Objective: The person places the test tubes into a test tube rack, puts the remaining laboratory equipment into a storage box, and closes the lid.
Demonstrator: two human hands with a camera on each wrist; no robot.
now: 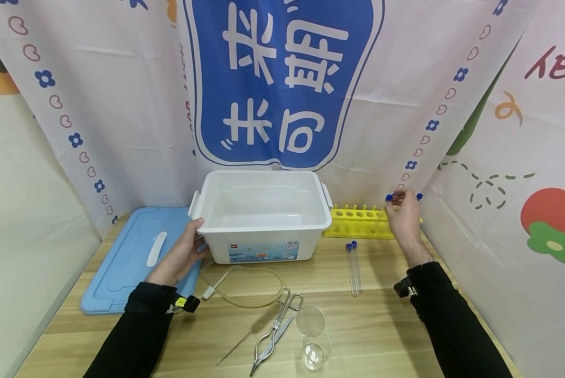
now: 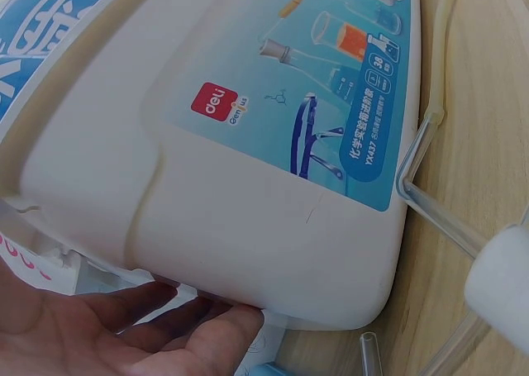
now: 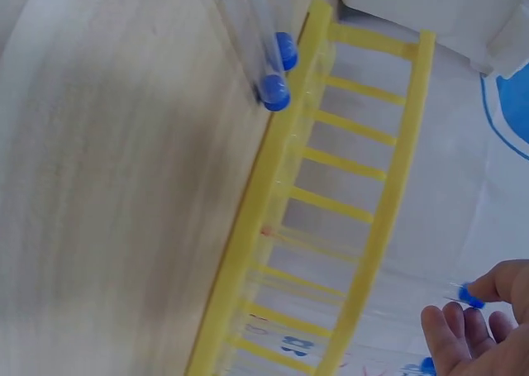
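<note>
In the head view, my right hand (image 1: 405, 223) is at the right end of a yellow test tube rack (image 1: 353, 231). Its thumb and fingers pinch the blue cap (image 3: 469, 295) of a clear test tube that stands in the rack. A second blue cap (image 1: 419, 197) shows just beyond that hand. My left hand (image 1: 180, 257) rests against the left end of a white plastic box (image 1: 216, 249), fingers loosely bent along its side. The box is uncovered and bears a printed label (image 2: 331, 103). Two capped test tubes (image 1: 352, 273) lie on the table before the rack.
A blue lid (image 1: 117, 278) lies at the left. In front of the box are a loop of tubing (image 1: 244, 305), a bent glass tube with a white stopper (image 1: 209, 292), a thin brush (image 1: 263, 319), metal tongs (image 1: 275, 326) and clear round dishes (image 1: 311, 317). Printed cloth (image 1: 136, 105) hangs behind.
</note>
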